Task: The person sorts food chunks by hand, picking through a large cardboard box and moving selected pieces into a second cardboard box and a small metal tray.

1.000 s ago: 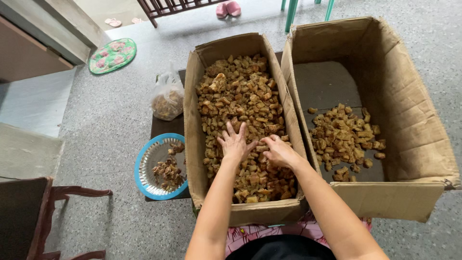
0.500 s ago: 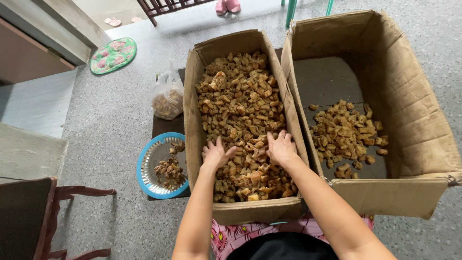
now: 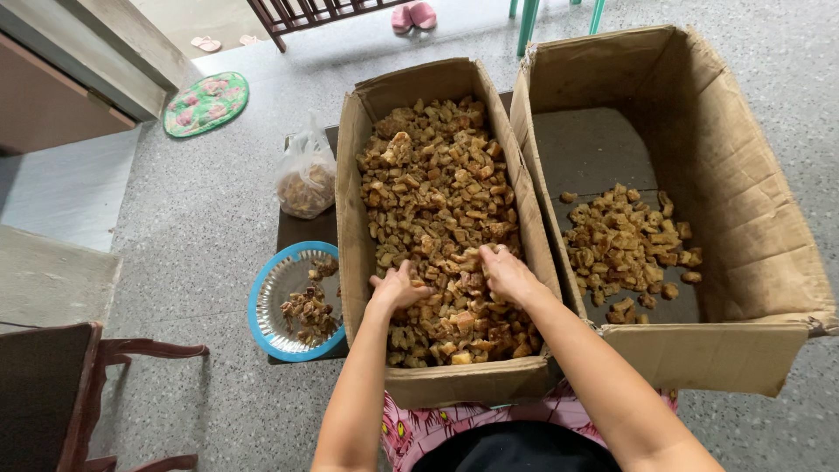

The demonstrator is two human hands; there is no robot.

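Your left hand point(image 3: 398, 287) lies loosely spread, palm down, on the brown chunks point(image 3: 437, 210) in the near end of the full cardboard box point(image 3: 354, 201), and your right hand point(image 3: 507, 273) curls over a few pieces just beside it, though you cannot tell if it grips any. Rake shallowly with your fingertips and lift small handfuls so nothing spills over the low front wall. The chunks are dry, irregular, golden-brown bits heaped almost to the rim, with a smaller pile in the second box point(image 3: 743, 201) to your right.
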